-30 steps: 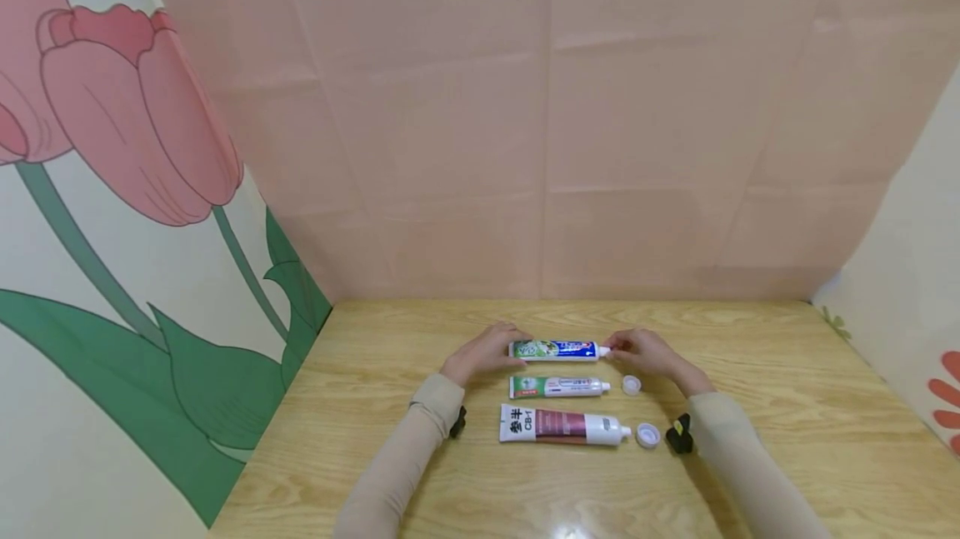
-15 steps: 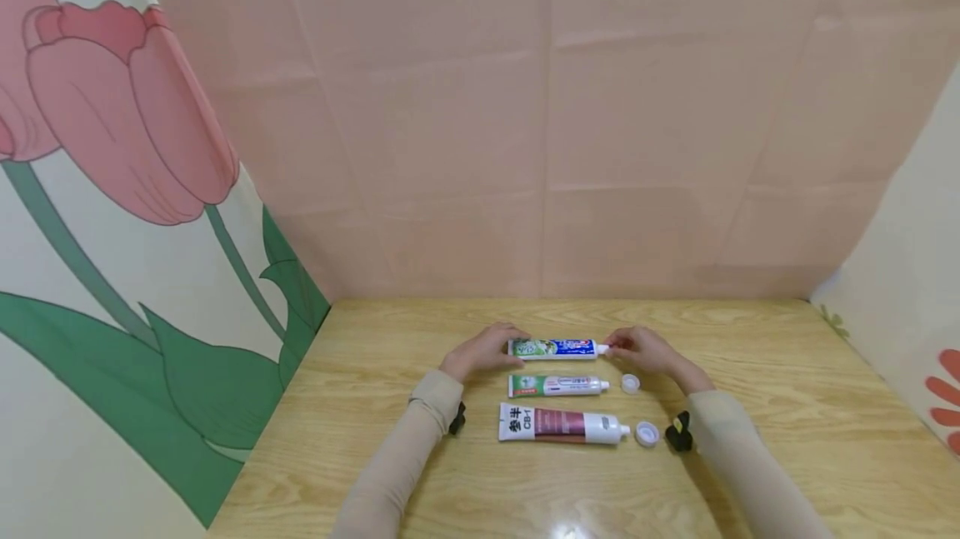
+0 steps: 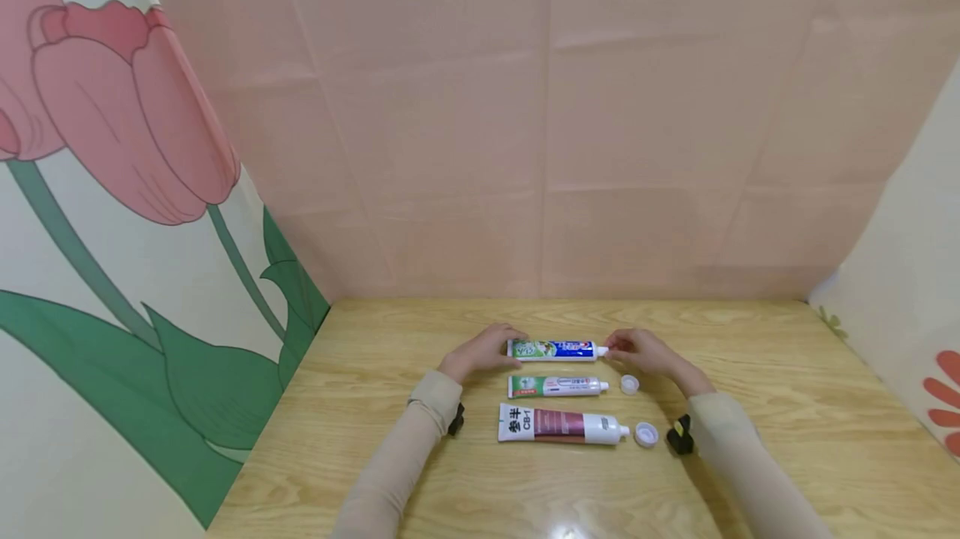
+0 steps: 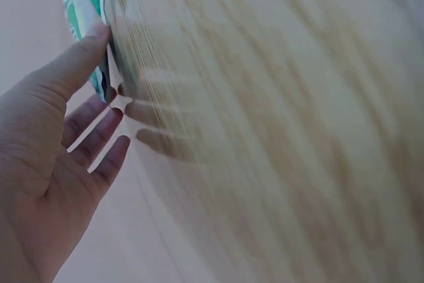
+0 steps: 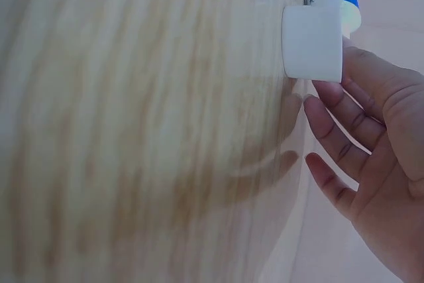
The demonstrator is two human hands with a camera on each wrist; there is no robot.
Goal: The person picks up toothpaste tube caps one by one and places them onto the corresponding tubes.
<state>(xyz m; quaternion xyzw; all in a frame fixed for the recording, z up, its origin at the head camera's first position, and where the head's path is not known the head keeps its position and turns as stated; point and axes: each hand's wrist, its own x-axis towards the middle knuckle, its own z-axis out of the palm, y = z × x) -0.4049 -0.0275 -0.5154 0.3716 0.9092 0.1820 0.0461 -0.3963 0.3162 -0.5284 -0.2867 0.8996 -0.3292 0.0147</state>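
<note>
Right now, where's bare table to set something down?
Free: pale wood-grain tabletop between the beige sleeves, nearer than the maroon-and-white squeeze tube; more outside each sleeve. Crowded: between left hand and right hand, around blue-and-green tube; then nearer, green-and-white tube and two round white caps.

Cannot follow the blue-and-green tube (image 4: pixel 83 4) past the left wrist view's top edge, nor, in the right wrist view, see the thumb tip of the right hand (image 5: pixel 391 177) behind the white cap (image 5: pixel 313 43).
</note>
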